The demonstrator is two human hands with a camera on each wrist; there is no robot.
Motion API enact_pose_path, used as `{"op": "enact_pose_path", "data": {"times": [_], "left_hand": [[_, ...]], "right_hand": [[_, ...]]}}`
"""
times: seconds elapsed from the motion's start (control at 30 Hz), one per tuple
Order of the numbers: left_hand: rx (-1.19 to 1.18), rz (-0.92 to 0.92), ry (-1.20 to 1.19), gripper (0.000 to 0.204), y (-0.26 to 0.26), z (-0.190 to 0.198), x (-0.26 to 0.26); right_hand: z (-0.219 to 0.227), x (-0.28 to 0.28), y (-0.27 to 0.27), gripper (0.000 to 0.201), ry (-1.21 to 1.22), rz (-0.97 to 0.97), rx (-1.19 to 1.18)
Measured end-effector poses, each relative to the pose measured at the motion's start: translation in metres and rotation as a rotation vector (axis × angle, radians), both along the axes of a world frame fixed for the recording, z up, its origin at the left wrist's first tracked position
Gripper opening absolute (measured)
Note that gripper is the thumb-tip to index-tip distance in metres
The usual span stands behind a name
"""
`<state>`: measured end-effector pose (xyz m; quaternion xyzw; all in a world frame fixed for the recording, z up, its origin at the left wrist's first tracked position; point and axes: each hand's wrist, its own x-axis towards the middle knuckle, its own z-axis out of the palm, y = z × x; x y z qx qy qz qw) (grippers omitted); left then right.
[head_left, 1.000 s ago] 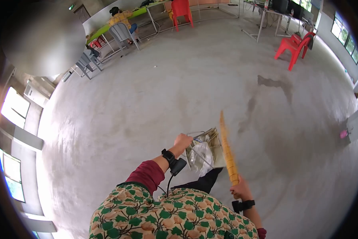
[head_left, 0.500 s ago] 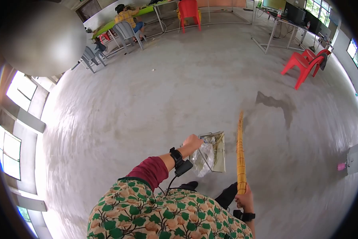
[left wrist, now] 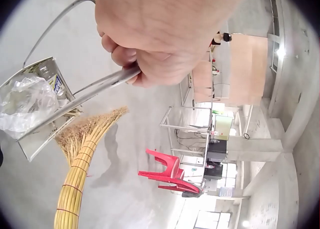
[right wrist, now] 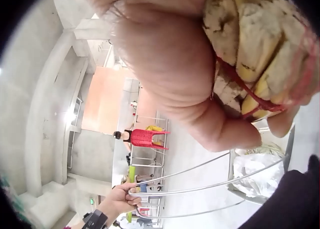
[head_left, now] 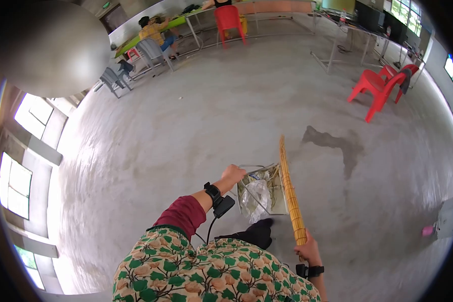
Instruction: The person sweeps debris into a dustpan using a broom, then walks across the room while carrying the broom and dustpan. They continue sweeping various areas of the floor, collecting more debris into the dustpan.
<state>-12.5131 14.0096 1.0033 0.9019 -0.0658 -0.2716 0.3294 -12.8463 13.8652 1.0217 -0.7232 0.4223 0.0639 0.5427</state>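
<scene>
My left hand (head_left: 233, 174) grips the metal handle (left wrist: 107, 82) of a dustpan, fingers curled round the bar. The dustpan (left wrist: 37, 144) holds a crumpled clear plastic bag (head_left: 256, 195), straw bits and a printed wrapper (left wrist: 56, 83). My right hand (head_left: 308, 249) is curled round the bound end of a straw broom (head_left: 291, 199), whose tip points forward, just right of the dustpan in the head view. In the right wrist view the thumb and fingers of my right hand (right wrist: 175, 74) wrap the broom's butt end (right wrist: 250, 44), tied with red string.
Concrete floor (head_left: 151, 141) has a dark stain (head_left: 332, 142) ahead on the right. Red chairs (head_left: 379, 88) stand at the right, near a desk with monitors (head_left: 368, 17). A person in yellow (head_left: 152, 33) sits at a green table at the back left. A shoe (head_left: 260, 232) shows below the dustpan.
The broom swung right, then back left beside the dustpan, and both hands shifted likewise in the head view. The floor stain and red chairs now appear lower. Both grips are kept.
</scene>
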Motion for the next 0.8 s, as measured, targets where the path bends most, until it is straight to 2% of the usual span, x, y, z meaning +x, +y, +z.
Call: {"op": "enact_pose_path", "data": {"times": [0.03, 0.1, 0.17, 0.23, 0.27, 0.33, 0.4, 0.53, 0.6, 0.63, 0.67, 0.73, 0.8], "left_hand": [[-0.027, 0.010, 0.037, 0.019, -0.010, 0.003, -0.001], [-0.114, -0.191, -0.149, 0.016, -0.013, -0.037, 0.010], [-0.041, -0.321, -0.195, 0.014, -0.038, -0.067, 0.023], [-0.182, -0.454, -0.236, 0.015, -0.058, -0.108, 0.039], [-0.205, -0.486, -0.220, 0.015, -0.086, -0.092, 0.029], [-0.126, -0.153, 0.064, 0.018, -0.095, -0.051, 0.007], [-0.132, -0.190, 0.039, 0.019, -0.123, -0.045, 0.005], [-0.158, -0.240, 0.082, 0.019, -0.151, -0.016, 0.030], [-0.223, -0.289, 0.114, 0.019, -0.159, -0.029, 0.039], [-0.286, -0.290, 0.148, 0.018, -0.163, -0.031, 0.046], [-0.286, -0.290, 0.184, 0.018, -0.165, -0.023, 0.054], [-0.272, -0.304, 0.238, 0.018, -0.166, -0.013, 0.057], [-0.236, -0.306, 0.232, 0.016, -0.166, -0.005, 0.062]], "right_hand": [[0.000, -0.002, -0.012, 0.058, 0.016, 0.014, 0.017], [-0.010, -0.007, -0.026, 0.059, 0.043, -0.033, 0.029], [-0.031, -0.026, -0.052, 0.075, 0.057, 0.040, -0.051], [-0.016, -0.041, -0.062, 0.075, 0.123, -0.051, -0.071], [-0.011, -0.040, -0.070, 0.075, 0.167, -0.044, -0.072], [0.002, -0.050, -0.063, 0.073, 0.185, -0.127, -0.023], [0.009, -0.051, -0.068, 0.073, 0.196, -0.302, 0.209], [0.011, -0.041, -0.052, 0.072, 0.140, -0.469, 0.151], [0.021, -0.042, -0.041, 0.072, 0.023, -0.546, 0.110], [0.039, -0.036, -0.040, 0.062, 0.042, -0.612, 0.187], [0.048, -0.028, -0.036, 0.062, 0.055, -0.665, 0.192], [0.055, -0.026, -0.029, 0.070, 0.141, -0.541, 0.113], [0.065, -0.026, -0.023, 0.072, 0.148, -0.546, 0.190]]}}
